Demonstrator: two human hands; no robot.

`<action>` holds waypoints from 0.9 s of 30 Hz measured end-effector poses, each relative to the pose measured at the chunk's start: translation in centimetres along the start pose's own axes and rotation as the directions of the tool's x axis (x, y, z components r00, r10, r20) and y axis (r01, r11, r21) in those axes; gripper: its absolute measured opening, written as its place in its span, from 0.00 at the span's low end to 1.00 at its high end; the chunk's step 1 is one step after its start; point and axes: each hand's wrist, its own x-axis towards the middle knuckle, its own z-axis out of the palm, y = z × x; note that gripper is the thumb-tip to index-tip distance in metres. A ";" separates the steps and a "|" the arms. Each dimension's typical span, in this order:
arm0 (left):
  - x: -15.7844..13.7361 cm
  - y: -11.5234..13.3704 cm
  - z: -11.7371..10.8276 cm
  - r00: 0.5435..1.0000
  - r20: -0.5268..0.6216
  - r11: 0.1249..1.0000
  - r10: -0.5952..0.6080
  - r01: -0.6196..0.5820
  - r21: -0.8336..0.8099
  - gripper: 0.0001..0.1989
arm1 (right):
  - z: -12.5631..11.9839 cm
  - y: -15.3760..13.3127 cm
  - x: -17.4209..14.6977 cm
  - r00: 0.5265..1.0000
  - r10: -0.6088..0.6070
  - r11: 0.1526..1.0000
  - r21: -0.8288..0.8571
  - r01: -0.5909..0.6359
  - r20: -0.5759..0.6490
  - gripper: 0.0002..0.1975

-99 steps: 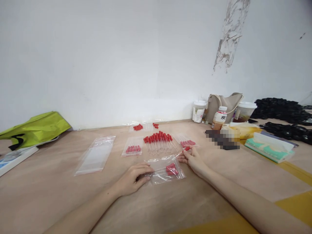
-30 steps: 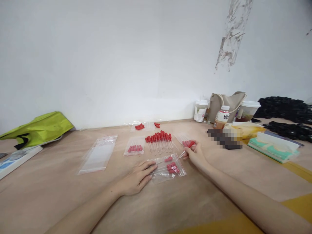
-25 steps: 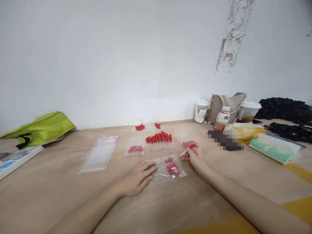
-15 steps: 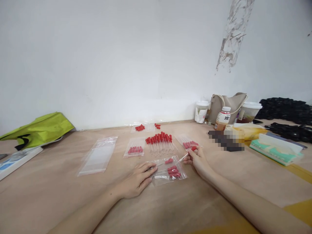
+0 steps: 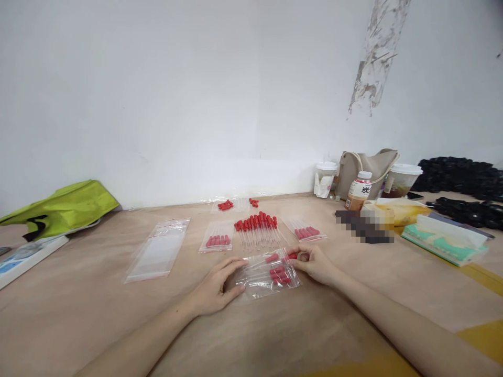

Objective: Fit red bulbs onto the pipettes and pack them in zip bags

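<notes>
A clear zip-lock bag (image 5: 257, 287) lies flat in front of me with several red-bulbed glass droppers (image 5: 280, 275) inside. My left hand (image 5: 215, 287) rests at the bag's left edge, thumb and fingers apart, fingertips touching the plastic. At the right end, the bag's mouth, my right hand (image 5: 314, 265) pinches another dropper (image 5: 291, 256) by its red bulb; its glass tube appears to be inside the bag. Just beyond is a fanned pile of droppers (image 5: 257, 224). Filled bags lie on either side of it, one at left (image 5: 216, 240) and one at right (image 5: 304, 230).
A stack of flat zip-lock bags (image 5: 159, 251) lies left. Loose red bulbs (image 5: 225, 205) sit near the wall. At left are a yellow-green bag (image 5: 74, 204) and a power strip (image 5: 27, 262). Drinks, including a bottle (image 5: 359, 191), a handbag (image 5: 369, 162) and a tissue pack (image 5: 444, 243) stand right.
My right hand has moved left with the dropper, from beside the bag to its mouth, and the tube has gone in. My left fingers have drawn back slightly to the bag's edge.
</notes>
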 end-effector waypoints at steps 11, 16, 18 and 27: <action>0.3 0.0 0.0 1.000 0.011 1.000 0.014 -0.014 -0.021 0.17 | 1.0 0.1 1.1 0.997 -0.059 0.998 -0.002 0.059 0.052 0.09; 0.3 0.1 -0.1 1.000 0.015 1.000 0.020 -0.020 -0.007 0.17 | 0.8 -0.5 0.6 0.991 0.005 0.987 0.160 -0.026 0.134 0.12; 0.3 0.1 -0.1 1.000 0.021 1.000 0.023 -0.023 -0.004 0.17 | 0.5 -0.7 0.5 0.982 0.068 0.979 0.177 -0.100 0.178 0.12; 0.4 -0.1 -0.1 0.997 0.079 1.000 0.025 -0.025 0.000 0.18 | 0.3 -1.4 0.8 0.934 0.346 0.936 0.029 -0.350 0.091 0.15</action>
